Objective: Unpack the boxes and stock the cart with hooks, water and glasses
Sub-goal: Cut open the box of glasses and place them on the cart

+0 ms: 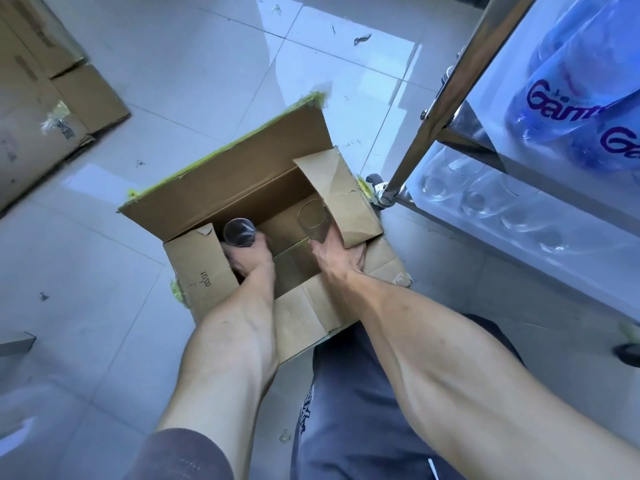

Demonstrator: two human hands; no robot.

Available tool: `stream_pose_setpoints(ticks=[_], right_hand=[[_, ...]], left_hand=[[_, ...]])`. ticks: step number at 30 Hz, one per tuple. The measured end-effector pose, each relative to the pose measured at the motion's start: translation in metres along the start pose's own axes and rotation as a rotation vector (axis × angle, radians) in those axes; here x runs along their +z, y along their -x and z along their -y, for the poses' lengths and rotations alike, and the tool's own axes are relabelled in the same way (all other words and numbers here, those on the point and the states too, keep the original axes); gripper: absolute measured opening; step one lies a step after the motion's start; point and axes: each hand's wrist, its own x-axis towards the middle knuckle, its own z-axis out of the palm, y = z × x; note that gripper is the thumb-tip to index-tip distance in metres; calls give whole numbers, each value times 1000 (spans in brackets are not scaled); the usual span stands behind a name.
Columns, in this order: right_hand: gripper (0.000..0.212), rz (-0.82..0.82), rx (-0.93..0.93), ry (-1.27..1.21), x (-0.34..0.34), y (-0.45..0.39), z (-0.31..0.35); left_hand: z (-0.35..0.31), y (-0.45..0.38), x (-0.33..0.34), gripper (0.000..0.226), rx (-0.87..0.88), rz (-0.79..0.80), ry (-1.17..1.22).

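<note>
Down inside the open box (pixel 242 188), each grip is wrapped round a glass, left hand (pixel 249 258) on one (pixel 239 233), right hand (pixel 337 251) on another (pixel 313 218), while beside the right grip the cart (pixel 446 98) already carries water bottles (pixel 568 98) and glasses (pixel 485 199); hooks unseen.

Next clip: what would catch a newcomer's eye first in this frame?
The open cardboard box on the floor at centre, both hands inside: the left hand grips one glass, the right hand another glass. At right, the steel cart carries blue water bottles above a row of glasses.
</note>
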Motion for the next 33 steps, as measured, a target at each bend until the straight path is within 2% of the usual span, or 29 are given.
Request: stream_pose_setpoints(ticks=[3,7,13,17,20,25,29,33], right_hand=[[66,70,-33,-107,-6,1,2],[82,-71,38,-136,-28,12,10],[63,-257,-86,-120,-74,53,22],[64,-359,-138,-169,-109,88,19],[68,-419,-149,-194,-133,114,3],[62,-487,-150,-175,-169,146,-49],[65,-506,-47,-148,-196,155,-98],[69,-571,225,-265,-218,156,-140]], left_hand=[[3,21,-8,72,176,82,-183],[-6,43,-18,65,365,154,-292],[-34,88,-47,60,515,171,-239],[-52,128,-69,57,625,178,-192],[-65,163,-80,54,737,178,-152],[-79,217,-80,51,935,212,-154],[-75,258,-68,56,1096,266,-201],[-56,306,-46,58,1147,382,-268]])
